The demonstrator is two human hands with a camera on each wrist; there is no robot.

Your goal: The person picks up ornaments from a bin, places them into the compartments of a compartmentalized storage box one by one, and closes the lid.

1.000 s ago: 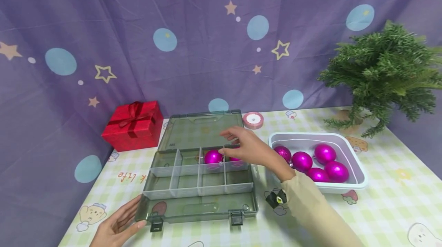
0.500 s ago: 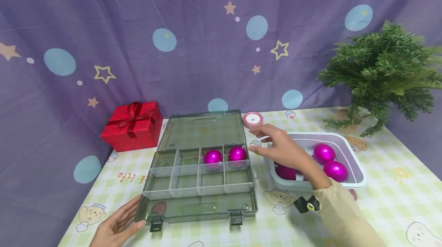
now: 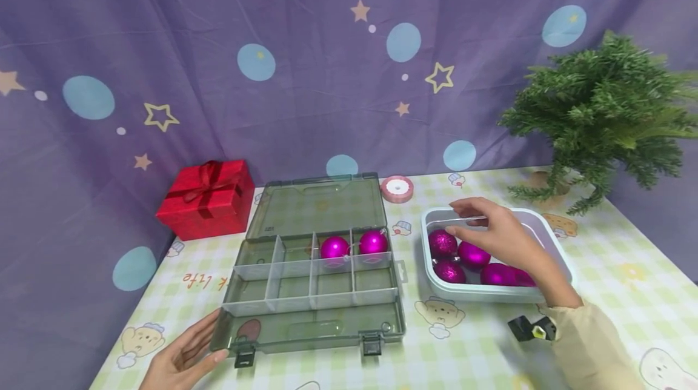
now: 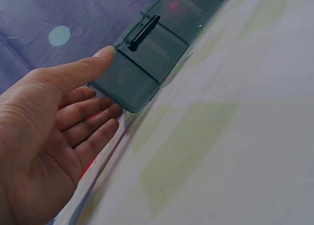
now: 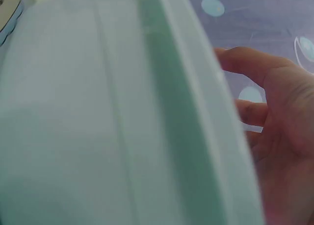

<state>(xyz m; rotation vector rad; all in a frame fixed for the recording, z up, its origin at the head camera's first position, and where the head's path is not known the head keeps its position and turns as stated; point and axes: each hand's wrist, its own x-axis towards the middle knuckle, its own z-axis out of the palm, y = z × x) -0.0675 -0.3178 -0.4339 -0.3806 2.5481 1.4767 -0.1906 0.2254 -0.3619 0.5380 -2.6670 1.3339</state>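
A translucent grey-green compartment box (image 3: 313, 347) lies with its lid folded back. Two shiny magenta Christmas baubles (image 3: 335, 248) sit in separate back-row compartments, the two farthest right. My left hand (image 3: 182, 353) rests at the box's near left corner; in the left wrist view its thumb (image 4: 91, 68) touches the edge and the other fingers lie along the end. My right hand (image 3: 504, 238) hovers over the pale blue plastic tub (image 3: 474, 294) with relaxed fingers, holding nothing. Several magenta baubles (image 3: 473, 255), some glittery, lie in the tub, partly hidden by that hand.
A red gift box (image 3: 209, 205) with a bow stands at the back left. Behind the compartment box lies a pink ribbon roll (image 3: 397, 189). A small artificial fir tree (image 3: 594, 111) stands at the back right, before a purple curtain (image 3: 305, 117).
My right hand has moved right, from above the box's back compartments to over the tub, leaving the right bauble in its compartment. The left hand has stayed at the corner.
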